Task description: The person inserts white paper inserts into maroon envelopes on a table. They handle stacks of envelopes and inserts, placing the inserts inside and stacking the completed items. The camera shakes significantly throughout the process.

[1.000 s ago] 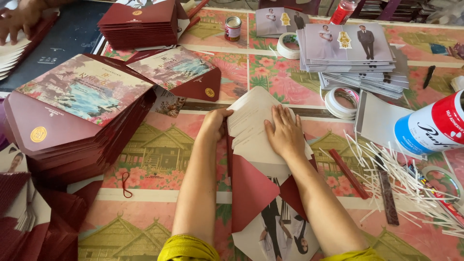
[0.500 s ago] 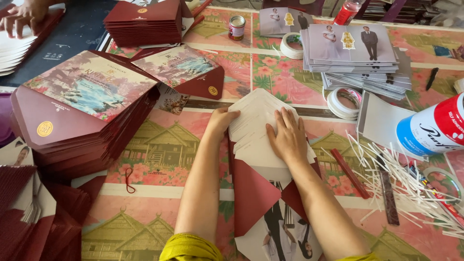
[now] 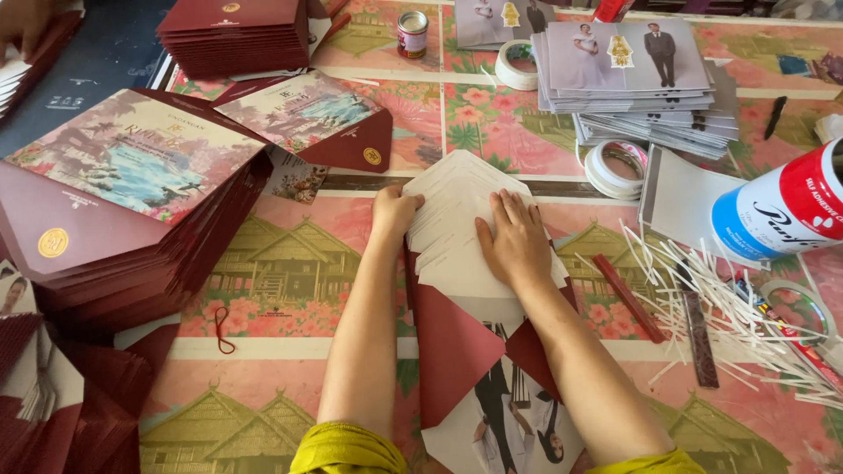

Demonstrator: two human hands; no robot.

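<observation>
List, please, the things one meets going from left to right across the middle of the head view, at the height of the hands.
Tall stack of dark red envelopes → left hand → fanned white flaps → right hand → red strip → white paper strips

Matt white paper envelope flaps (image 3: 461,211) lie on smooth maroon card (image 3: 452,351), beside glossy printed photo cards (image 3: 623,57).
</observation>
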